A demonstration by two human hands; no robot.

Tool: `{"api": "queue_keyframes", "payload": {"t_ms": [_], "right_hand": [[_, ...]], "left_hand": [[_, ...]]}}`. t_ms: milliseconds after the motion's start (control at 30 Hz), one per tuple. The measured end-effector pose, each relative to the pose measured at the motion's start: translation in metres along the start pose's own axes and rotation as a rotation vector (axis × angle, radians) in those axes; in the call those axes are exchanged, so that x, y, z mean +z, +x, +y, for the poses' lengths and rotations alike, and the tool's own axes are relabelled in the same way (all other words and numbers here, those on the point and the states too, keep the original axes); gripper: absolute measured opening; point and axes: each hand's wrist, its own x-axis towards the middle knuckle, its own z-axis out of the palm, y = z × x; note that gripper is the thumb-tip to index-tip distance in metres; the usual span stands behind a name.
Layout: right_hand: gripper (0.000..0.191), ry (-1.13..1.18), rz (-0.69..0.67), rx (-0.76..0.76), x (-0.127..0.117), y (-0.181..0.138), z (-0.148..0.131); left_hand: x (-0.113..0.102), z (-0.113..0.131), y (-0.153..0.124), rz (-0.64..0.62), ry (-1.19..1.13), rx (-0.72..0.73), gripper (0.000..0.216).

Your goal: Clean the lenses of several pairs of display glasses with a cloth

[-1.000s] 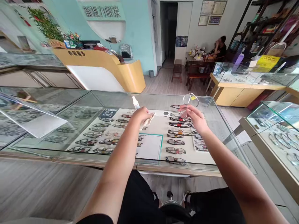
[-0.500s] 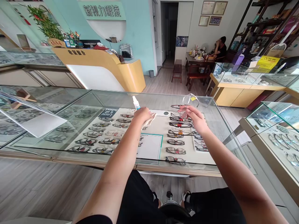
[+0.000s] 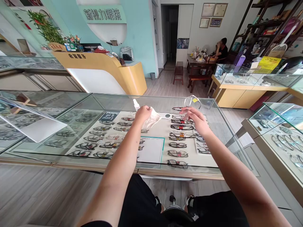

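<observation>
A pale cloth [image 3: 153, 118] hangs from the closed fingers of my left hand [image 3: 143, 114], just above the glass top of the display case [image 3: 113, 98]. Just behind that hand stands a white spray bottle [image 3: 136, 104], its lower part hidden by my fingers. On the right, my right hand [image 3: 197, 119] pinches a pair of clear-framed eyeglasses [image 3: 188, 101], which carry a small yellow tag and point up and away from me. Under the glass, rows of eyeglasses [image 3: 178, 145] lie on a white board, some partly covered by my arms.
A tilted mirror-like panel [image 3: 35, 126] stands on the case at the left. Another glass case [image 3: 284, 126] is close on the right. Beyond are a wooden counter [image 3: 99, 67], a bench [image 3: 179, 72] and a person [image 3: 222, 49] seated at a table.
My left hand has lifted slightly and the cloth now hangs more spread out to its right. My right hand keeps the eyeglasses in nearly the same place. The view has shifted a little.
</observation>
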Motion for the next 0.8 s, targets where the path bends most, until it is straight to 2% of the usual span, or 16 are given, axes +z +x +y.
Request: {"api": "queue_keyframes", "payload": {"t_ms": [333, 600, 800], "right_hand": [[0.038, 0.0, -0.002, -0.018, 0.001, 0.001, -0.002], [0.041, 0.016, -0.001, -0.001, 0.002, 0.002, 0.001], [0.043, 0.026, -0.012, 0.006, 0.002, 0.002, 0.001]], "left_hand": [[0.002, -0.001, 0.002, 0.045, -0.217, 0.072, 0.038], [-0.001, 0.002, 0.001, 0.055, -0.371, 0.112, 0.016], [-0.01, 0.011, -0.006, 0.068, -0.478, 0.166, 0.017]]}}
